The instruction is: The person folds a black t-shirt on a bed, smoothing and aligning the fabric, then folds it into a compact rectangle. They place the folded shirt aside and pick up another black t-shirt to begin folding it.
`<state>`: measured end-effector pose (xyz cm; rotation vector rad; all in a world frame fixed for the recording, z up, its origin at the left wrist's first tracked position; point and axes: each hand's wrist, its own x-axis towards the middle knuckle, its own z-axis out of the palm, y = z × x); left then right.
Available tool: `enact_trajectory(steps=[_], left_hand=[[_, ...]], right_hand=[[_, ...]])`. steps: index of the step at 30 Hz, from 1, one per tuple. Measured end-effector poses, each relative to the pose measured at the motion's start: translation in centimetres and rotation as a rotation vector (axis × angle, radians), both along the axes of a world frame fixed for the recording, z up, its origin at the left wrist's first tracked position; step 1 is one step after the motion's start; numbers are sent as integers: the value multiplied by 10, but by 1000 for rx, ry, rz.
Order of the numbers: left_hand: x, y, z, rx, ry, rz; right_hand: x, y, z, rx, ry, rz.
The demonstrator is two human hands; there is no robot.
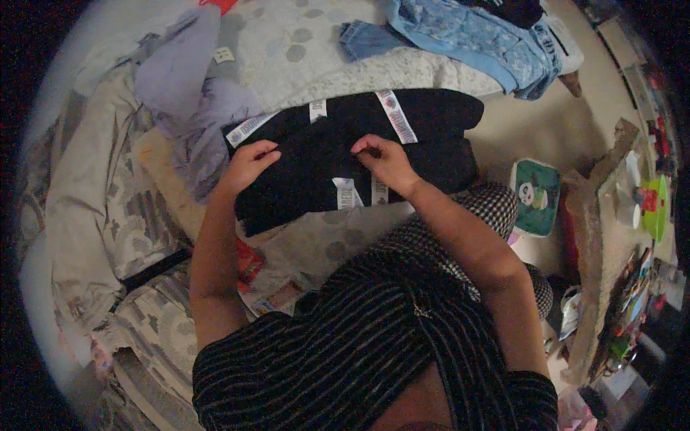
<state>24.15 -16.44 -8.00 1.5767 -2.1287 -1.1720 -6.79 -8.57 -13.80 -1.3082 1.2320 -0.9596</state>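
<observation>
A black garment with white printed strips lies laid out before me on a bed or sofa; its exact kind is hard to make out. The strips bear writing, and some are cut off by folds. My left hand is over the garment's left end, thumb and forefinger close together. Over its middle, my right hand has its fingers curled in towards the thumb. The dark cloth hides whether either hand pinches any fabric. Below the right hand, a strip is bent into a point.
Lilac cloth lies left of the garment, beside a camouflage-patterned cover. Blue clothing is on the pale patterned sheet beyond. On the right are a green panda-printed lid or box and a worn brown edge.
</observation>
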Motion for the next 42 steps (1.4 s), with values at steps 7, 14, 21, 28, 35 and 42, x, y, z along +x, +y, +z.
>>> enact_trajectory(steps=[7,14,21,28,35,42], left_hand=[[-25,-8,-8,-5,34,62],[-55,-27,-30,-233,128,26],[-58,-24,-41,-396,-40,235],[-50,9,-24,-427,-193,-14],[-59,23,-17,-585,-175,-76],[-97,51,-23,-485,-475,-469]], right_hand=[[0,11,-11,-86,168,-50],[-1,7,-9,-25,153,-43],[1,5,-14,23,327,-179],[3,14,2,12,221,-170],[1,20,23,-586,635,-45],[-32,53,-6,-491,629,195]])
